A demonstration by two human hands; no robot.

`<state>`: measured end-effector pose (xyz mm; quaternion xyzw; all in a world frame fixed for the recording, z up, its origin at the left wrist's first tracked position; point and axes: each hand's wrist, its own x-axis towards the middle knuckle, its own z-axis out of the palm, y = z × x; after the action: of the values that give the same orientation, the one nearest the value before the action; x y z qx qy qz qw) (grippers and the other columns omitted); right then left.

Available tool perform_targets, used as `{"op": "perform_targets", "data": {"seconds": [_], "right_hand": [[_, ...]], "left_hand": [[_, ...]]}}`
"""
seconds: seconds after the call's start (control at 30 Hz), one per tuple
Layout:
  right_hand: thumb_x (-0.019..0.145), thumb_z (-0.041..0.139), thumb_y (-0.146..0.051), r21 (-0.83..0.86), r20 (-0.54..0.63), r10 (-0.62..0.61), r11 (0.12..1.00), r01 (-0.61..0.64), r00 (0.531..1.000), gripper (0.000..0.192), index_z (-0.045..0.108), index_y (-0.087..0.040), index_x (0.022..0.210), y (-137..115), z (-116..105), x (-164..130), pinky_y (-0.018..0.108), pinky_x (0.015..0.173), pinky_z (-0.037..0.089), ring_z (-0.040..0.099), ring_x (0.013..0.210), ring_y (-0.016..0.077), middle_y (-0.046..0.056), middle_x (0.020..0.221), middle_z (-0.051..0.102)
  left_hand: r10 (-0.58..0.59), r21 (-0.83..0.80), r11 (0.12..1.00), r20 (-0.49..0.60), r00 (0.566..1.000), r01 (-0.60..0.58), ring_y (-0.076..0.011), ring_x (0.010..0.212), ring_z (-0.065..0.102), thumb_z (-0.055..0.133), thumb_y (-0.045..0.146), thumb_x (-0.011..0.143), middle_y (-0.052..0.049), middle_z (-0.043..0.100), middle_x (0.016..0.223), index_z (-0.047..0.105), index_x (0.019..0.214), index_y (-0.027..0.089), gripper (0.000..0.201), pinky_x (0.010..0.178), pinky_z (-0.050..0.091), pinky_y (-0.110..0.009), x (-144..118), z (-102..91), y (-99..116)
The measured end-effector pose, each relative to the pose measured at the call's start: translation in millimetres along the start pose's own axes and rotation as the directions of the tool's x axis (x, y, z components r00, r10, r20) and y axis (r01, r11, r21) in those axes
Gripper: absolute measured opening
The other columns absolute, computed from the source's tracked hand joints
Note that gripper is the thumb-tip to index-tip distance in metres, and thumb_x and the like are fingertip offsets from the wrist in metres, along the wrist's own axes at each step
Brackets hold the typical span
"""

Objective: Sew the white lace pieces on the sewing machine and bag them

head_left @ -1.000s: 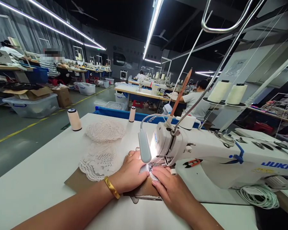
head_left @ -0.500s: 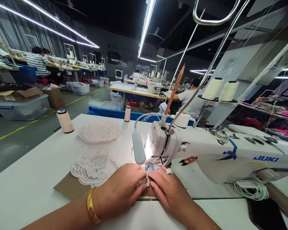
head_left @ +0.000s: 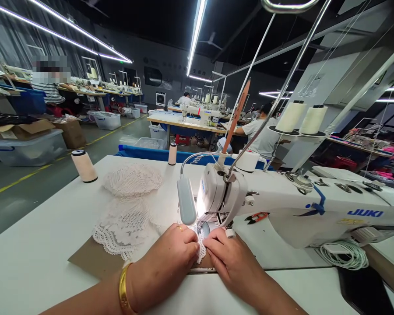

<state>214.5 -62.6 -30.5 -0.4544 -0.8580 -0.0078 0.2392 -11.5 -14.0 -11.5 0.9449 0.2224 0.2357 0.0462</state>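
Observation:
My left hand [head_left: 166, 264] and my right hand [head_left: 231, 258] meet in front of the needle of a white sewing machine [head_left: 282, 205]. Between their fingertips they pinch a small piece of white lace trim [head_left: 201, 249], lit by the machine's lamp [head_left: 186, 205]. My left wrist wears a gold bangle, and a ring sits on one finger. A brown card [head_left: 88, 262] lies under my left forearm. White lace pieces [head_left: 124, 221] lie on the table [head_left: 36, 253] to the left of my left hand.
Two thread cones [head_left: 83, 165] stand near the table's far edge, and two larger cones [head_left: 302, 118] sit on the machine's thread stand. A coiled white cable [head_left: 344, 253] lies under the machine's right end. People work at other sewing tables behind; plastic bins line the aisle on the left.
Both hands have drawn back toward me, from flat beside the presser foot to pinching the lace trim together in front of it. The view has shifted slightly.

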Motion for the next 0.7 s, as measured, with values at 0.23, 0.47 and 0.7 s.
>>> {"op": "perform_targets", "data": {"seconds": [0.23, 0.47, 0.7], "right_hand": [[0.100, 0.044, -0.003, -0.037, -0.010, 0.008, 0.999, -0.009, 1.000, 0.030, 0.065, -0.025, 0.102, -1.1, -0.6, 0.3, 0.032, 0.062, 0.044, 0.056, 0.073, 0.0211, 0.005, 0.093, 0.064], [0.101, 0.046, -0.005, -0.045, -0.034, 0.014, 0.999, -0.015, 0.999, 0.030, 0.067, -0.027, 0.105, -2.2, -1.9, 1.6, 0.033, 0.067, 0.050, 0.060, 0.075, 0.0222, 0.005, 0.094, 0.066], [0.100, 0.050, -0.005, 0.045, -0.019, -0.069, 0.997, 0.070, 0.997, 0.033, 0.068, -0.027, 0.118, -8.2, -8.3, 0.8, 0.036, 0.078, 0.055, 0.066, 0.097, 0.0252, 0.008, 0.113, 0.073]], "left_hand": [[-0.046, 0.017, 0.999, 0.024, 0.999, 0.045, -0.0220, 0.080, 0.060, 0.050, 0.009, 0.101, -0.004, 0.069, 0.086, 0.064, 0.081, 0.019, 0.026, 0.073, 0.046, -0.038, 0.7, 2.1, 0.0], [-0.041, 0.040, 0.998, 0.001, 0.999, 0.041, -0.0211, 0.078, 0.058, 0.049, 0.009, 0.102, -0.004, 0.068, 0.086, 0.063, 0.080, 0.018, 0.028, 0.072, 0.045, -0.037, 0.6, 1.3, 1.0], [0.031, -0.011, 0.999, -0.091, 0.995, -0.032, -0.0173, 0.074, 0.053, 0.050, 0.005, 0.101, -0.001, 0.065, 0.083, 0.056, 0.076, 0.019, 0.029, 0.071, 0.041, -0.035, -5.9, 0.2, 5.5]]}}
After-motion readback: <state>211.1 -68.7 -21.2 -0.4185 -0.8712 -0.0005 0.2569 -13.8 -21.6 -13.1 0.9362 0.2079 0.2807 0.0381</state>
